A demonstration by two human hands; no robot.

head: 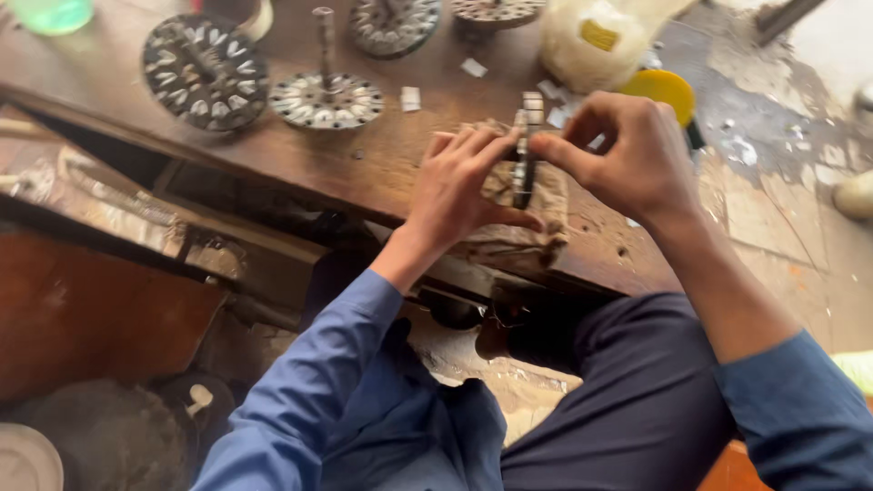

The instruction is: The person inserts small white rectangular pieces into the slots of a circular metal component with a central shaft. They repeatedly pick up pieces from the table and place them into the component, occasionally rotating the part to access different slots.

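- While the person sits with blue-sleeved arms stretched over dark trousers [627, 400], both hands meet at the near edge of a worn wooden bench [382, 164].
- Left hand [459, 186] grips a round slotted metal core [524, 159], held on edge so only its thin rim shows; the fingers lie flat on one face and the thumb reaches under.
- Right hand [637, 159] pinches the top of that same core from the other side, forefinger and thumb closed on its rim, the other fingers curled.
- Under the core sits a frayed wooden block [532, 227], right at the bench edge; whether core and block touch cannot be told.
- Small white slips [411, 98] lie scattered on the bench just beyond the hands.
- Farther back, a core with an upright shaft [326, 95] lies flat, and a darker disc [205, 71] sits to its left.
- A white bag [591, 41] and a yellow lid [664, 88] lie past the right hand.
- At the far left corner stands a green container [50, 14].
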